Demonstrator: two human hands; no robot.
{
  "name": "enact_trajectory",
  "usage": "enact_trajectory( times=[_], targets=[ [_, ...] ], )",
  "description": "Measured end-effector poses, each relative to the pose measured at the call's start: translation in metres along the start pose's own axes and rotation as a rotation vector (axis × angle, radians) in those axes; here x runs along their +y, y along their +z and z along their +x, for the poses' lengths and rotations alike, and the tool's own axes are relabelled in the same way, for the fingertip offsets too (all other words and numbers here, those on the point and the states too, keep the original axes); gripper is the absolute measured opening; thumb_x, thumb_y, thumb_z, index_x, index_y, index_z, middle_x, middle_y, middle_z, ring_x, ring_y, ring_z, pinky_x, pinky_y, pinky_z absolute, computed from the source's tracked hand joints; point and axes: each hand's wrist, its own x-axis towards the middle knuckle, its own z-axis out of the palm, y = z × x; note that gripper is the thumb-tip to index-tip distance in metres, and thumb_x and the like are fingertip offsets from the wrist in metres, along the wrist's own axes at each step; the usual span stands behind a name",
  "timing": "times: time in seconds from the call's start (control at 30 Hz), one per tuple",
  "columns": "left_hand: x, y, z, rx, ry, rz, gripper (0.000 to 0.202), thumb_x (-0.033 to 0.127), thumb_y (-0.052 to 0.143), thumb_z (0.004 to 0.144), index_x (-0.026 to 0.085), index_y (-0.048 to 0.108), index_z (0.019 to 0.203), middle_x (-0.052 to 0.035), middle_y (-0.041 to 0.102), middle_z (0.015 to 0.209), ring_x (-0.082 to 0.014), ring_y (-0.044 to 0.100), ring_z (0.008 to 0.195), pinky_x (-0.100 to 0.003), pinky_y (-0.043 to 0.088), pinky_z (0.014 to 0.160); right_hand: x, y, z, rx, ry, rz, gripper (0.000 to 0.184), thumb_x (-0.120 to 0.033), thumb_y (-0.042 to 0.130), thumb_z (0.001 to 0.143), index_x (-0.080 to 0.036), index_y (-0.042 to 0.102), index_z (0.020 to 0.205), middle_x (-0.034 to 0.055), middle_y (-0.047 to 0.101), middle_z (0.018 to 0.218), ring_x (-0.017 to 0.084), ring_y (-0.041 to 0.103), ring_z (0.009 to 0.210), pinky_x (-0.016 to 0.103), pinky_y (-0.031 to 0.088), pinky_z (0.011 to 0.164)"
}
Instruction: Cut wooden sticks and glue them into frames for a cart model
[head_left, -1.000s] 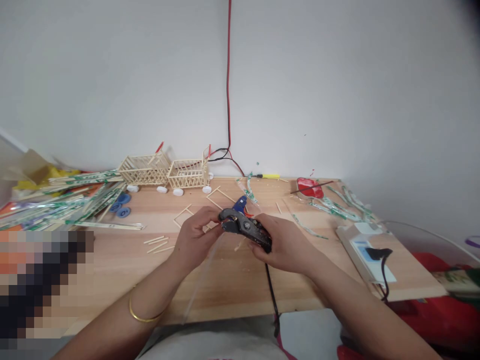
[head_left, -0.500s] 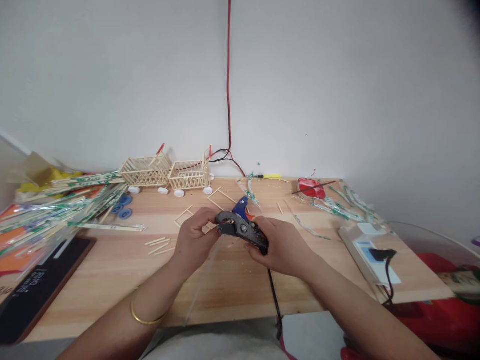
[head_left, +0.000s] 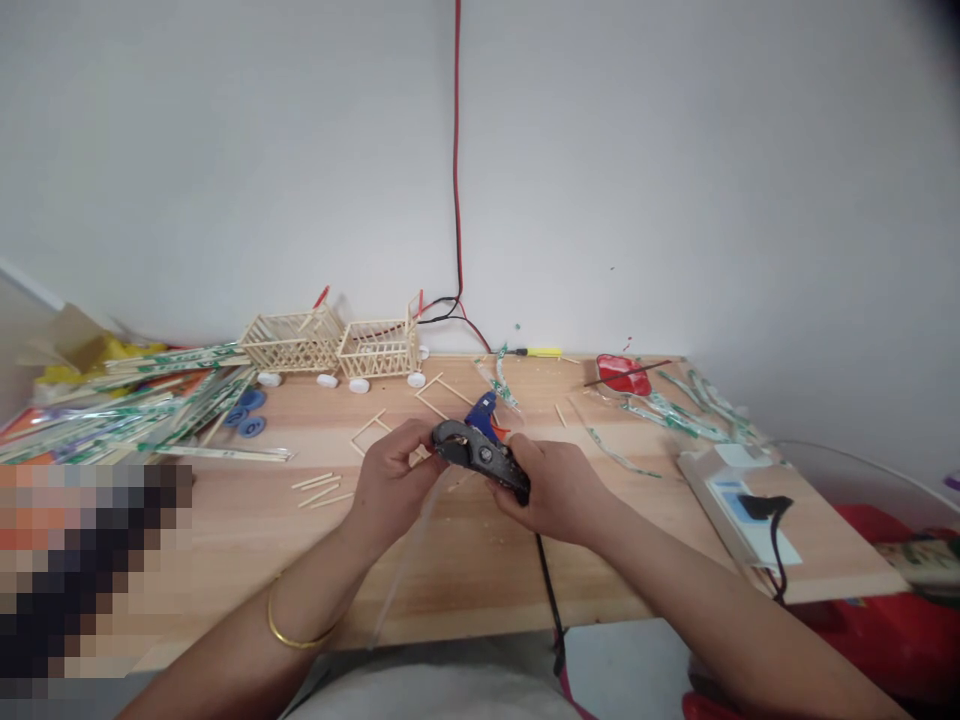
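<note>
My right hand (head_left: 559, 487) is closed round the handles of a black hand cutter (head_left: 486, 458) with a curved jaw, held above the table and pointing left. At the jaw, my left hand (head_left: 394, 480) is closed, thumb and fingers pinched together. What it pinches is too small and hidden to make out. Just behind the cutter lies a blue glue gun (head_left: 482, 412), partly covered by it. Left of my left hand are several short cut wooden sticks (head_left: 319, 490). A square stick frame (head_left: 369, 432) lies partly behind that hand.
Two small stick-built carts (head_left: 379, 350) with white wheels stand near the wall. Wrapped chopsticks (head_left: 199, 405) and blue wheels (head_left: 251, 427) lie left. A red container (head_left: 622, 375), torn wrappers (head_left: 682, 418) and a white box (head_left: 739, 510) with a black plug are right.
My right hand and the cutter handles have shifted slightly left and up. My left hand stays pinched at the jaw, almost unmoved.
</note>
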Motion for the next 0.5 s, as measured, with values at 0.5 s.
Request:
enact_trajectory(
  times=[0.5],
  targets=[
    [0.0014,0.0025,0.0024,-0.045,0.065,-0.022,0.007,0.024,0.060,0.078,0.017,0.062,0.077,-0.0019,0.062,0.079,-0.0143,0.056,0.078,-0.026,0.043,0.074,0.0083,-0.0046,-0.0019,0.003,0.066,0.093,0.017,-0.036,0.050,0.078,-0.019,0.050,0.081,0.0032,0.064,0.069,0.017,0.058,0.060,0.024,0.028,0.051]
  ],
)
